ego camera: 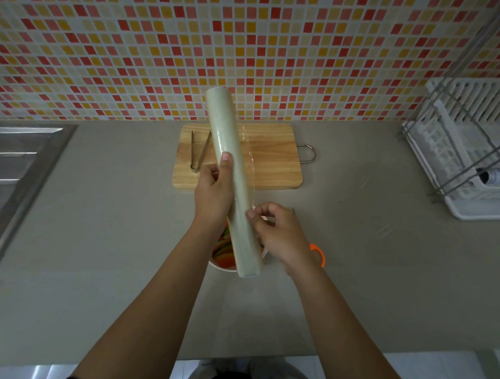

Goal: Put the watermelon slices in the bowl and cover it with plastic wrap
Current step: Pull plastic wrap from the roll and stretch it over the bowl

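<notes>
A long pale roll of plastic wrap (229, 166) is held up above the counter, pointing away from me. My left hand (214, 191) grips it around the middle, thumb on top. My right hand (275, 230) pinches the loose clear film edge (251, 155) at the roll's right side near its lower end. Beneath the roll and hands sits the white bowl (222, 266) with orange handles (319, 254), holding red and green watermelon slices (222, 250); most of the bowl is hidden.
A wooden cutting board (272, 156) with a metal handle lies behind the bowl, metal tongs (199, 150) on its left part. A steel sink (20, 158) is at the left. A white dish rack (465, 157) stands at the right. Mosaic tile wall behind.
</notes>
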{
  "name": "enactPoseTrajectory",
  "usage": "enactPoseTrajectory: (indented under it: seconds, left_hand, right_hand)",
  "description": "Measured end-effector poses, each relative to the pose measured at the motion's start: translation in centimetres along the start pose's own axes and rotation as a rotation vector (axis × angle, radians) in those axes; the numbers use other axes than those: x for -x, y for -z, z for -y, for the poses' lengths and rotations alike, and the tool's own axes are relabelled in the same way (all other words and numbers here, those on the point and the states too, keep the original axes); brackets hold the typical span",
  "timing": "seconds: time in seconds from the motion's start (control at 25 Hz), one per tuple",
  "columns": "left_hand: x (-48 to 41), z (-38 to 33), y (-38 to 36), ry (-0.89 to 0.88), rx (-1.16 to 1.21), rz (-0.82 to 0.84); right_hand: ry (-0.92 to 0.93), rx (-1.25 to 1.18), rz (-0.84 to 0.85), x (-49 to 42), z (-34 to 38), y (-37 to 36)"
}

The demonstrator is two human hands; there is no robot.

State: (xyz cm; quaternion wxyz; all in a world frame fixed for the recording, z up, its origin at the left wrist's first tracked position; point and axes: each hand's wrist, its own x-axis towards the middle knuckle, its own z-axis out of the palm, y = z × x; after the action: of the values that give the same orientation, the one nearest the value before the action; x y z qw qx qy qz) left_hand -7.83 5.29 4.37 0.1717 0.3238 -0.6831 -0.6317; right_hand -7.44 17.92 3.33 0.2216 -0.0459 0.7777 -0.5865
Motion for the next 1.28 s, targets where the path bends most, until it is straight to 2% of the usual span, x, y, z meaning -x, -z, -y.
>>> enactPoseTrajectory:
  seconds: [0.12, 0.24, 0.44, 0.64, 0.72, 0.88, 1.0, 1.28]
  left_hand:
    - [0.2, -0.4, 0.1, 0.076, 0.006, 0.032]
    - [0.3, -1.1, 0.5, 0.132, 0.096, 0.156]
    - [1.3, -0.2, 0.9, 0.033, 0.156, 0.358]
    - [1.9, 0.2, 1.1, 0.119, 0.151, 0.199]
    - [1.9, 0.5, 1.2, 0.113, 0.154, 0.191]
    - [1.9, 0.7, 1.0, 0.019, 0.070, 0.211]
    - [1.9, 0.8, 0.9, -0.040, 0.013, 0.238]
    - [1.4, 1.0, 1.2, -0.137, -0.078, 0.224]
  right_hand:
    - [0.040, 0.041, -0.008, 0.4, 0.0, -0.3]
    - [0.054, -0.015, -0.019, 0.6, 0.2, -0.7]
    - [0.064, -0.076, -0.076, 0.2, 1.0, -0.7]
    - [0.094, -0.004, -0.069, -0.2, 1.2, 0.7]
    - [0.071, 0.043, -0.082, -0.6, 0.9, 1.2]
    - [-0.068, -0.192, -0.010, -0.5, 0.4, 0.3]
    - [-0.070, -0.338, -0.023, 0.0, -0.1, -0.3]
    - [-0.004, -0.083, -0.026, 1.0, -0.6, -0.3]
